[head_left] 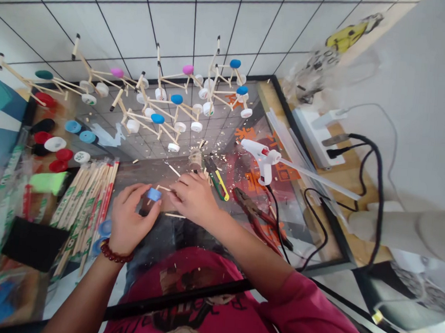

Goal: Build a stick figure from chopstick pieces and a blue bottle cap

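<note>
Between the thumb and fingers of my left hand [132, 213] is a blue bottle cap [153, 194], with a short wooden stick along it. My right hand [195, 197] pinches a thin wooden stick [164, 188] whose far end meets the cap. Another short stick [175, 215] lies on the glass tabletop just below my hands. A pale stick [173, 169] lies beyond my right fingertips. Past my right hand are a yellow-and-green cutter [221, 182] and a small jar-like object [196, 159].
Several stick-and-cap models [177, 100] stand at the back. A white glue gun [263, 159] and red-handled pliers [255, 212] lie right, beside cables and a power strip [317, 135]. Wrapped chopsticks [84, 207] and loose caps [62, 155] are left.
</note>
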The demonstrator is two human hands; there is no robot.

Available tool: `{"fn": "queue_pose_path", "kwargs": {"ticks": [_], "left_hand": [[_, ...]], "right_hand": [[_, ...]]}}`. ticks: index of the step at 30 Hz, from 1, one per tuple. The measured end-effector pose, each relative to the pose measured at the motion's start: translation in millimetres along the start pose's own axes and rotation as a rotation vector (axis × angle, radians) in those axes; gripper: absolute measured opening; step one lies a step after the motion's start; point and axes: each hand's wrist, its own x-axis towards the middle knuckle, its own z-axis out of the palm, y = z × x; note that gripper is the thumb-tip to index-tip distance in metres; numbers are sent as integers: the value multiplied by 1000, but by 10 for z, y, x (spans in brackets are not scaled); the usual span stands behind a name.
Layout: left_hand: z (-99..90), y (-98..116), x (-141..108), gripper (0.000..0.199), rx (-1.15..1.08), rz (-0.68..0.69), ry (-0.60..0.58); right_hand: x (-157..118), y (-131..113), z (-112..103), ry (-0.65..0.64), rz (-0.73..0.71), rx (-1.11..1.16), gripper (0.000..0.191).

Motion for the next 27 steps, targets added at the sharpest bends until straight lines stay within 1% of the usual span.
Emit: {"fn": "queue_pose_path", "kwargs": {"ticks": [6,13,20,23,27], "left_hand": [[3,-3,-1,28,6,20,19],[2,-3,11,29,10,1,2],[-1,6,15,31,20,-3,-2],[-6,13,15,34,21,-4,-5],[-10,21,16,45,15,-27,-23]], "right_hand": [[10,11,22,27,1,8,21],[10,6,38,-22,-7,-17,28],[6,15,47,2,-15,43,23],[13,13,48,-6,-14,46,23],[0,16,14,-4,-10,45,19]]}}
